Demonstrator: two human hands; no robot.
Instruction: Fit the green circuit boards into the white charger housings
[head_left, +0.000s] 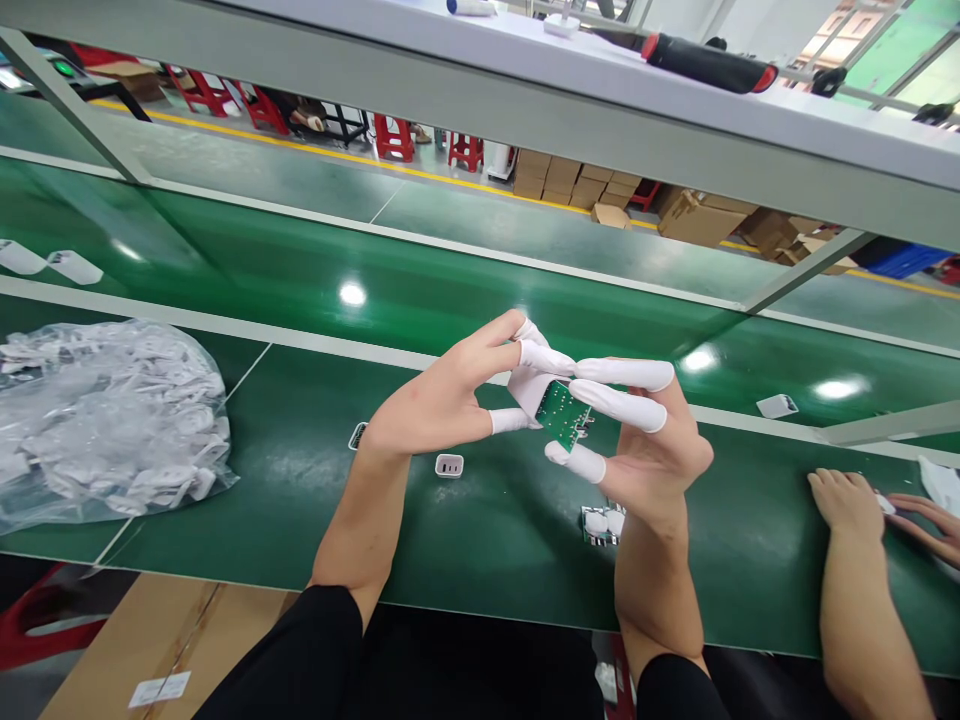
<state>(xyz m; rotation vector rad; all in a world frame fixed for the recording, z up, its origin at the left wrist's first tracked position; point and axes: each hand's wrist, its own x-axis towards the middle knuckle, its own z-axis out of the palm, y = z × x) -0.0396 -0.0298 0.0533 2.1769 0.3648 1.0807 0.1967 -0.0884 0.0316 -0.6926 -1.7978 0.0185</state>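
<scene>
My left hand (442, 390), with white finger cots on its fingertips, grips a white charger housing (526, 390) from the left. In my right hand (652, 435), also in finger cots, a green circuit board (561, 412) is pinched between thumb and fingers. The board's left end meets the open end of the housing; how deep it sits inside is hidden. Below my hands lies a white end cap with port slots (449, 466). Another small part (358, 436) is partly hidden behind my left wrist. A second circuit board (600, 524) rests beside my right forearm.
A clear bag of white parts (112, 420) lies on the green bench at left. White housings (75, 266) stand on the conveyor (420, 300) behind a low rail. A co-worker's hand (847, 500) is at right. Overhead runs a shelf holding an electric screwdriver (709, 66).
</scene>
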